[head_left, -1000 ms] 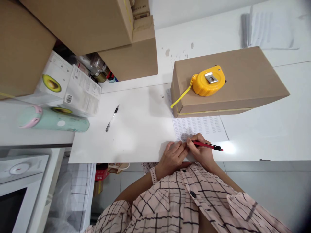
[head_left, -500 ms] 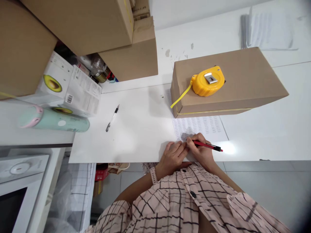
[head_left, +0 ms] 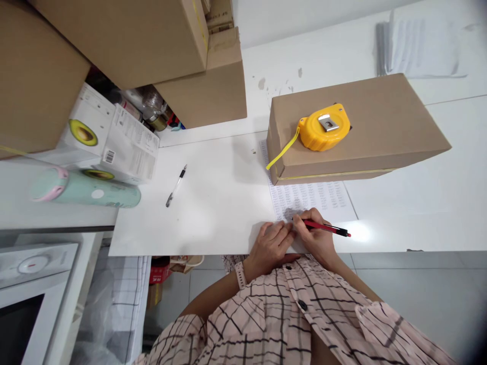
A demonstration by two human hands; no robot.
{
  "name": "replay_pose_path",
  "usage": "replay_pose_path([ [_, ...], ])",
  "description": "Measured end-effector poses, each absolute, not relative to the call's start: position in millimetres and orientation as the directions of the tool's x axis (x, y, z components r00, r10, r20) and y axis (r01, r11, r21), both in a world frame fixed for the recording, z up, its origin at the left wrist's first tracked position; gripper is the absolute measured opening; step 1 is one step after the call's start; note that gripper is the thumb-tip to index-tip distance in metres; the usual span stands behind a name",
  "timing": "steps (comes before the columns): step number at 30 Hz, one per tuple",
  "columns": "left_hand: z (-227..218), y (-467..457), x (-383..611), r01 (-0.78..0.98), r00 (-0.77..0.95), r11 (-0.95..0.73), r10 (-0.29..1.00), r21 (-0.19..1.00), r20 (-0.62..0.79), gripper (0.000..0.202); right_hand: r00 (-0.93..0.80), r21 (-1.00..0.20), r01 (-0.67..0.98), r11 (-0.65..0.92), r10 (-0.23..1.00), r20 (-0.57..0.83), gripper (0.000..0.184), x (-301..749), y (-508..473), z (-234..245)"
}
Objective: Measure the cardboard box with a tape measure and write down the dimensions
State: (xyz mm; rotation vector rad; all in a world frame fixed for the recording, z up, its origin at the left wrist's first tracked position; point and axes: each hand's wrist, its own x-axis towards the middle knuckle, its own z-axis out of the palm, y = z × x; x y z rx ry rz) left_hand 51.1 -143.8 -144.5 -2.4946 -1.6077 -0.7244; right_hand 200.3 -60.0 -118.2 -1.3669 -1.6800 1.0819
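My right hand [head_left: 318, 241] is closed around a red pen [head_left: 323, 226], its tip on the lower edge of a printed sheet of paper [head_left: 310, 198]. Beside it, my left hand [head_left: 272, 243] lies with fingers stretched out at the table's front edge, fingertips by the sheet's lower edge. Rows of small text cover the sheet. A brown cardboard box [head_left: 373, 121] rests over its upper part and hides it. On top of the box sits a yellow tape measure [head_left: 323, 128], its yellow strap hanging toward the box's left edge.
A clear-barrelled pen [head_left: 176, 186] lies on the white table [head_left: 213, 203]. At left are a mint green bottle [head_left: 102, 190], white boxes with avocado pictures [head_left: 131, 137] and stacked cardboard boxes [head_left: 205, 96]. Papers [head_left: 422, 48] lie at the back right. A white appliance [head_left: 38, 268] stands lower left.
Almost nothing differs; the view has shifted very slightly. Both hands keep their places, the right one still holding the red pen at the sheet.
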Motion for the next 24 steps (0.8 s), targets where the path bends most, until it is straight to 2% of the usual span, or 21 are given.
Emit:
replay_pose_path([
  [12, -144.9, -144.3, 50.3, 0.876, 0.368, -0.443, 0.869, 0.191, 0.33, 0.063, -0.2, -0.911, 0.401, 0.094, 0.98, 0.013, 0.031, 200.4, -59.8, -117.8],
  [24, -143.2, -143.4, 50.3, 0.874, 0.345, -0.444, 0.852, 0.196, 0.395, 0.061, -0.202, -0.897, 0.423, 0.125, 0.979, 0.041, 0.032, 199.4, -58.5, -121.2],
])
